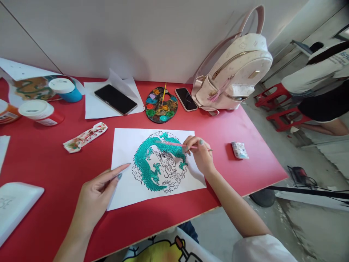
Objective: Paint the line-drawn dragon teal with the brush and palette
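Note:
A white sheet of paper [123, 145] lies on the red table with a dragon drawing [144, 163] in black lines, its body painted teal. The dragon's head and the clouds around it are unpainted. My right hand [201, 153] is closed around a thin pink paintbrush [174, 144], whose tip is over the upper part of the dragon's body. Resting at the sheet's left side is my left hand [100, 193], fingers stretched out, the index fingertip close to the drawing's left edge. Beyond the sheet stands a paint palette [156, 115] with several colours and a yellow brush [164, 95] on it.
Phones [116, 99] [186, 99] lie at the back. A cream backpack [237, 72] leans on the wall. Paint jars [38, 112] [65, 90] and a paint-stained strip [85, 137] are left; a white case [19, 207] is nearer. A small packet [240, 150] sits right. People sit on red stools [272, 96].

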Available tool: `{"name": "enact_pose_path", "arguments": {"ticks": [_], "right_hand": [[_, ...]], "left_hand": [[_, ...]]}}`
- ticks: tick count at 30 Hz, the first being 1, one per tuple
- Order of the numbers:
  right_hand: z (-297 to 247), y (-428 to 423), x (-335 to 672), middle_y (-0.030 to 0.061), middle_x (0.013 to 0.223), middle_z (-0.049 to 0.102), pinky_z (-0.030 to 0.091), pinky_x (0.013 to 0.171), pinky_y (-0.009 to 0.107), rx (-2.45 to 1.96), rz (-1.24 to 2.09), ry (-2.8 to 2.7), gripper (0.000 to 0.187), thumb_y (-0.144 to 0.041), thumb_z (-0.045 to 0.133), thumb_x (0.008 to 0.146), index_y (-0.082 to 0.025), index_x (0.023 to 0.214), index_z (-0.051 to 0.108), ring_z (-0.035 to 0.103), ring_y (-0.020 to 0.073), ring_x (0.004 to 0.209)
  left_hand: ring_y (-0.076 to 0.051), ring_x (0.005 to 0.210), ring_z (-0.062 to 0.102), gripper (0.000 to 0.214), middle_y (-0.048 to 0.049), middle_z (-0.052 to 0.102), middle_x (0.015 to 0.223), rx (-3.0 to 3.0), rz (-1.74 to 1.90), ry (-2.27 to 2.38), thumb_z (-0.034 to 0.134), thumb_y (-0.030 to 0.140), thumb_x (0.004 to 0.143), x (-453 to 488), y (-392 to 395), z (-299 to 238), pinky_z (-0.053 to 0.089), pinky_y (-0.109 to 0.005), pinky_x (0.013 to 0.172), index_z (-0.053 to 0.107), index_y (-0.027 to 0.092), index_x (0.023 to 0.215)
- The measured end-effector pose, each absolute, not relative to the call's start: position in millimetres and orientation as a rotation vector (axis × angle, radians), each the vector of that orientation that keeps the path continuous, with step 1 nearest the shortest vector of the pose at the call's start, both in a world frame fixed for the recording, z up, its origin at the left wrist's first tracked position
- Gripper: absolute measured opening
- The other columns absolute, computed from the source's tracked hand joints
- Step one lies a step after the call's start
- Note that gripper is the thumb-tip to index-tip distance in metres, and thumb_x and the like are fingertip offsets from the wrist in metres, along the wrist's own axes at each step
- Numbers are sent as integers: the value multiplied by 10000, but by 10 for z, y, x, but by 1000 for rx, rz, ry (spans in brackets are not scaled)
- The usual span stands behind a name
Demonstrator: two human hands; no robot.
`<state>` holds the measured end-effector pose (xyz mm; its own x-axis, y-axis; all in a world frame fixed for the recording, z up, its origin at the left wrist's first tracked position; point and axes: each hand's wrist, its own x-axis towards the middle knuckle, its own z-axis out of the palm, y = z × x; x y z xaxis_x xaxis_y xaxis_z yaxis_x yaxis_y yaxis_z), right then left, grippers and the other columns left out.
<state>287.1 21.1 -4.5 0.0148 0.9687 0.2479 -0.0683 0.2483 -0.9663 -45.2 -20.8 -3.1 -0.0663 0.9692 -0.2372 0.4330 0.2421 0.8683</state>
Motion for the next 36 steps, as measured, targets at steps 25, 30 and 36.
{"name": "enact_pose_path", "arguments": {"ticks": [25, 30, 36], "right_hand": [[-92, 281, 2900, 98, 1234, 811, 547, 787, 347, -1225, 906, -1370, 362, -454, 567, 1057, -270, 1292, 771, 704, 222, 1008], [-66, 256, 2907, 71, 751, 784, 461, 584, 310, -1153, 1023, -1195, 462, -602, 610, 1010, -229, 860, 838, 618, 176, 649], [-7, 211, 2811, 74, 607, 729, 555, 611, 324, -1070, 1299, -1329, 620, -691, 620, 983, -194, 672, 821, 629, 180, 574]], "left_hand": [[-223, 1109, 782, 389, 15, 850, 1087, 1298, 863, 1724, 621, 454, 878, -309, -271, -9, 611, -197, 891, 857, 326, 1159], [-240, 1085, 787, 440, -6, 852, 1085, 1331, 854, 1750, 615, 505, 885, -300, -273, -18, 623, -224, 880, 845, 303, 1201], [-226, 1075, 787, 419, 12, 849, 1123, 1349, 844, 1759, 613, 486, 873, -302, -266, 3, 610, -209, 900, 854, 316, 1171]]}}
